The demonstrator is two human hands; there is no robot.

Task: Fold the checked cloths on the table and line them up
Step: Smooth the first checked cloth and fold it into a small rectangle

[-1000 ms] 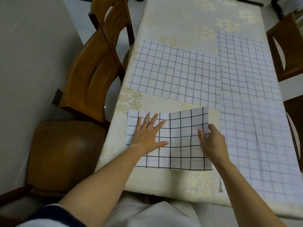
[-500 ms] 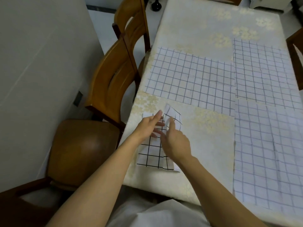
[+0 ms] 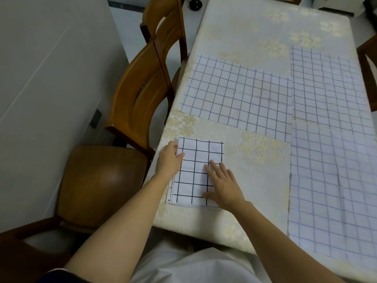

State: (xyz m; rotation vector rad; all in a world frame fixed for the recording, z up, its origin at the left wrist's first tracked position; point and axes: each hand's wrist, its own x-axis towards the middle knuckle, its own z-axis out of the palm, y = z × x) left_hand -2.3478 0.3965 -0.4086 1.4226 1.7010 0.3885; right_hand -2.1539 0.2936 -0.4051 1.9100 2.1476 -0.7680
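A small folded checked cloth (image 3: 195, 170) with bold black lines lies near the table's front left corner. My left hand (image 3: 168, 162) is at its left edge, thumb on top, fingers curled at the edge as if pinching it. Flat on the cloth's lower right part lies my right hand (image 3: 223, 185), fingers spread and pressing down. Three unfolded checked cloths lie flat: one behind the folded cloth (image 3: 234, 94), one at the far right (image 3: 326, 88), one at the near right (image 3: 336, 180).
The table wears a cream floral tablecloth (image 3: 259, 158). Two wooden chairs stand along its left side, one close by (image 3: 98, 184) and one further back (image 3: 140, 92). Part of another chair (image 3: 368, 68) shows at the right edge. A grey wall is on the left.
My right hand has carried the cloth's right half over to the left, and the cloth now lies folded narrower. My left hand moved from flat on the cloth to its left edge.
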